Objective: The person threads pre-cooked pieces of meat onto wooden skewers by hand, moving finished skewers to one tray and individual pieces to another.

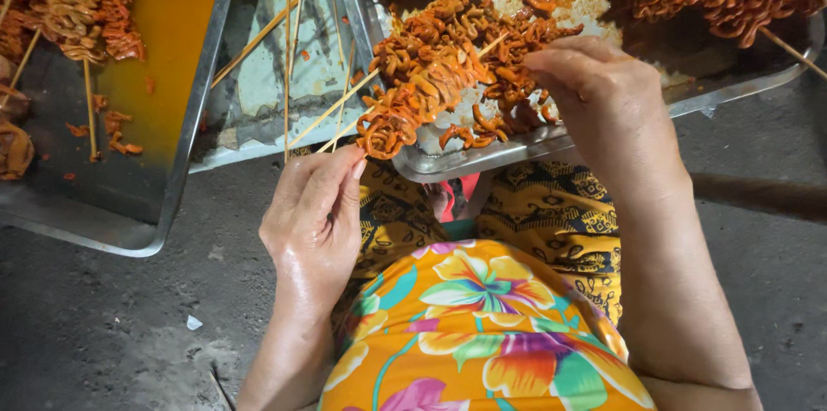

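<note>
The left hand (314, 221) pinches a loaded skewer (413, 88) – its grip clamped on the stick's bare end – while the right hand (594, 92), at three o'clock, closes its fingers on orange curls (508, 122) in the metal tray (551, 146).

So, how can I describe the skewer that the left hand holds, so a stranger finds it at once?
Start at the metal tray in front of the person's lap. Over its near left corner lies a loaded skewer, its bare end pinched by the left hand. Unlike the bare sticks beside it, it carries curly orange pieces.
</note>
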